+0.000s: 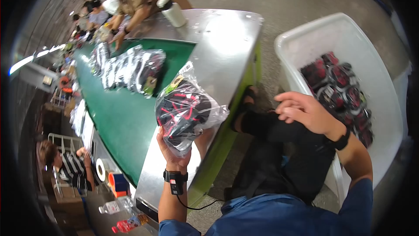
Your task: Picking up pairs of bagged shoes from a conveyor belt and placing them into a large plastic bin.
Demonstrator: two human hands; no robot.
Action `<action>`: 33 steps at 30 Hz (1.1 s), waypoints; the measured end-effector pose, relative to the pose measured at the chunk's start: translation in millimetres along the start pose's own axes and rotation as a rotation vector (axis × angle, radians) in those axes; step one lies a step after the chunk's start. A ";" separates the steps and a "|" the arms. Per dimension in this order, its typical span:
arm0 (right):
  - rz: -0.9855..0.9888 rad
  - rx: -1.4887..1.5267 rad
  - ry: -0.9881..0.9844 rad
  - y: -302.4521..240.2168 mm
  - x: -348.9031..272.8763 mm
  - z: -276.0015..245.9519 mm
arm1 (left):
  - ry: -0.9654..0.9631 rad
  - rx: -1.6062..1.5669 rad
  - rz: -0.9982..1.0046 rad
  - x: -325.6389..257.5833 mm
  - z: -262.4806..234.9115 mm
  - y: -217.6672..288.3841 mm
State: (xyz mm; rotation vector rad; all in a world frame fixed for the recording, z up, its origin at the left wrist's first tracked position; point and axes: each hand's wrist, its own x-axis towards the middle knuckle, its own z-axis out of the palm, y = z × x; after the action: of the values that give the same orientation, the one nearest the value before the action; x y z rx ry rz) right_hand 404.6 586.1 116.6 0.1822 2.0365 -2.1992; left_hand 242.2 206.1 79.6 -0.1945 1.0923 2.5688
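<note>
My left hand point(172, 153) grips the lower end of a clear plastic bag point(188, 111) with a black and red item inside, held up over the steel end of the conveyor point(227, 48). My right hand point(305, 111) hovers empty with fingers loosely apart above my knee, close to a white bin point(305, 39) that holds several similar black and red bagged items point(342, 92). More bagged items point(128, 68) lie in a row on the green belt point(118, 118).
A roll of white material point(171, 11) stands on the steel plate at the far end. Other people work along the belt's far side and at lower left. Tape rolls and bottles point(126, 223) sit beside the conveyor at lower left. Concrete floor lies between conveyor and bin.
</note>
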 end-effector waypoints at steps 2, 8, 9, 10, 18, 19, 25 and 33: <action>0.023 0.061 -0.052 0.5 1.1 7.7 | -0.070 0.056 -0.067 -4.6 27.9 -28.5; -0.086 0.270 0.023 6.6 -5.1 43.0 | -0.297 0.340 -0.349 -39.6 53.3 -84.2; -0.059 0.324 0.060 7.5 -15.8 42.2 | -0.341 0.341 -0.383 -39.1 45.5 -87.6; -0.037 0.378 0.084 6.3 -22.6 39.0 | -0.414 0.343 -0.362 -36.5 35.8 -90.1; -0.048 0.881 0.392 18.5 -56.5 -58.9 | -0.608 0.666 -0.058 8.8 60.8 -78.3; -0.101 0.829 0.454 14.0 -59.7 -76.0 | -0.479 0.769 0.091 11.7 59.9 -74.4; -0.238 0.497 0.842 24.4 -63.2 -241.6 | -0.404 0.616 0.196 41.2 15.2 -79.9; -0.004 0.234 1.241 94.2 -73.3 -274.7 | -0.467 0.746 0.221 40.6 17.4 -84.0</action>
State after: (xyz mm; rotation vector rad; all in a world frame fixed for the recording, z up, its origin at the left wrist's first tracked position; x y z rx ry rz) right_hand 492.4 854.3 16.4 1.9615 2.0751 -2.5751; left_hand 234.9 283.3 24.8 0.6966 1.8216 2.0134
